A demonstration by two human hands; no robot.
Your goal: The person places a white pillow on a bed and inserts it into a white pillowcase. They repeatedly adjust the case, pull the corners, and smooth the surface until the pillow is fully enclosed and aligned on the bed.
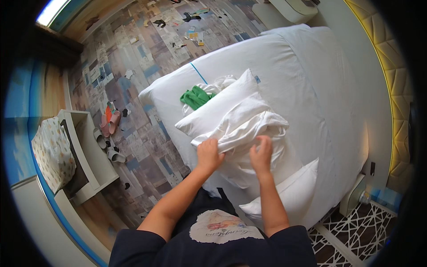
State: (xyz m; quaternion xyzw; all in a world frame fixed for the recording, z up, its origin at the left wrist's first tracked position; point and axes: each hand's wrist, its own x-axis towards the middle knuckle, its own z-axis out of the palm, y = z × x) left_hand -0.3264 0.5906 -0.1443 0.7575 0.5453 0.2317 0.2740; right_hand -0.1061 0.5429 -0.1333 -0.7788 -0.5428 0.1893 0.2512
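A white pillow lies aslant on the bed in front of me. Over its near side is bunched a loose white pillowcase, creased and folded back on itself. My left hand is closed on the near left edge of this cloth. Over the right part of the pillowcase is my right hand, its fingers bent and thumb apart, with no cloth visibly pinched. A second white pillow rests close to my right forearm. Beyond the first pillow lies a crumpled green cloth with white fabric beside it.
The bed has a white sheet and a padded yellow headboard. Slippers and scattered scraps are on the patterned floor to the left. An open white cabinet stands there, beside a dotted bag.
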